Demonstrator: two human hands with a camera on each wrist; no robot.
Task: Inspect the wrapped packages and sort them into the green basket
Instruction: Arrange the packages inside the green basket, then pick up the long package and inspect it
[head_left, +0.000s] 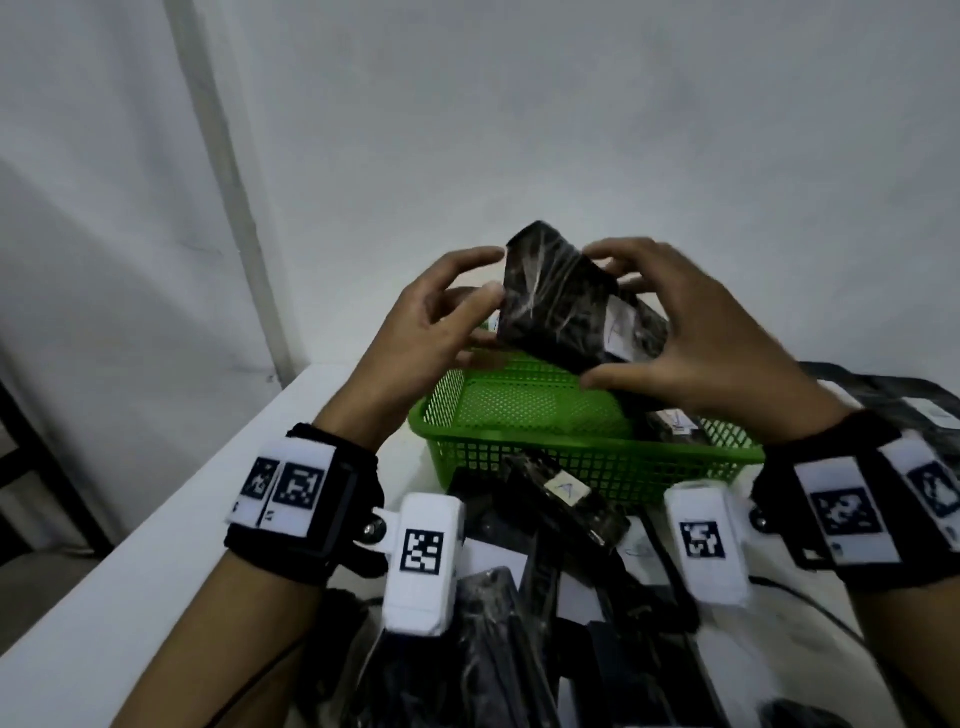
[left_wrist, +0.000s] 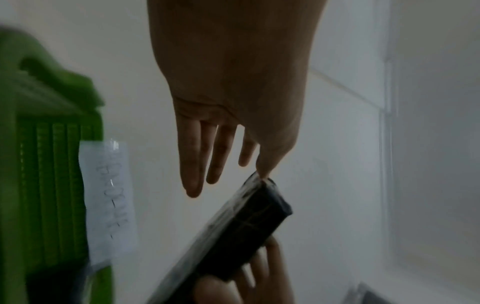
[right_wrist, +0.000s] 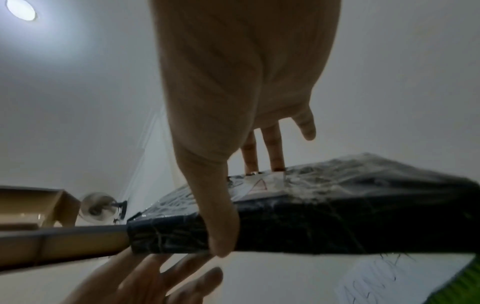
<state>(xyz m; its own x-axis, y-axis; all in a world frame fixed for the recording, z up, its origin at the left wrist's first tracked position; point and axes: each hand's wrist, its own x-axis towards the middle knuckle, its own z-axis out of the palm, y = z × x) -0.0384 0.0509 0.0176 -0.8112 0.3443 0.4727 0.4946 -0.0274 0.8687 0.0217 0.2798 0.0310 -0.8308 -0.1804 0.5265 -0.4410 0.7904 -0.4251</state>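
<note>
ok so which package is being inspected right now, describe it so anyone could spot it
Find the green basket on the white table. Above its far edge, the black wrapped package is held up between the left hand and right hand. It alone is off the table.

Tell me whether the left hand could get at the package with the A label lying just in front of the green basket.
Probably yes. The labelled package lies uncovered atop the pile, close below the left hand, which only touches the held package with its fingertips; the right hand grips that one.
</note>
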